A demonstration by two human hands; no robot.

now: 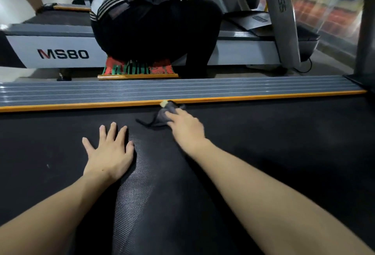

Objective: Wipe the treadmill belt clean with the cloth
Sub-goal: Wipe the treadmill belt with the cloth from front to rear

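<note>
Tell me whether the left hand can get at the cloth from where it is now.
Probably yes. The left hand lies flat on the belt, with only bare belt between it and the cloth. But the right hand already rests on the cloth, covering its near side.

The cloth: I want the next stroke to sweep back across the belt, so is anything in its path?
Only the left hand, lying flat on the belt nearer the person and to the left of the cloth. The right hand is already on the cloth, beside the orange edge strip. Rightward, nothing visible.
</note>
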